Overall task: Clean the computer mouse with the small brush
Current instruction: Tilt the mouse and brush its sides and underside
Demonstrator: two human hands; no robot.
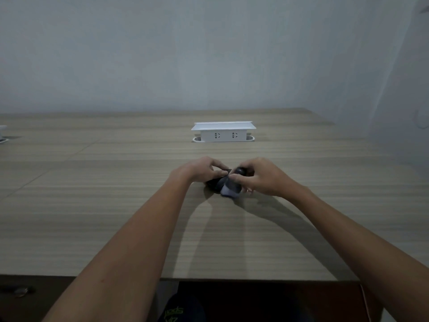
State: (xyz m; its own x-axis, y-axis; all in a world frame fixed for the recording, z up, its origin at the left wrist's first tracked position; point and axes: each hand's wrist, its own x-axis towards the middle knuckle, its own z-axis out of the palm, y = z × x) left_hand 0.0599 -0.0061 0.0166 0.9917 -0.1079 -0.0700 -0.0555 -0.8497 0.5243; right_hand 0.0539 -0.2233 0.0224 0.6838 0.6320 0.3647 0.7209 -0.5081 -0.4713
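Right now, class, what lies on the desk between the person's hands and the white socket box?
Nothing: in the head view, only bare desk separates the hands, left and right, from the socket box.

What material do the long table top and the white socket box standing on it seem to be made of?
The long table top looks like wood-grain laminate or veneer with a matte finish: fine pale brown streaks run across it, with thin seams between panels, and there is no glare. The white socket box looks like smooth moulded plastic, uniform white with crisp edges; painted metal cannot be ruled out.
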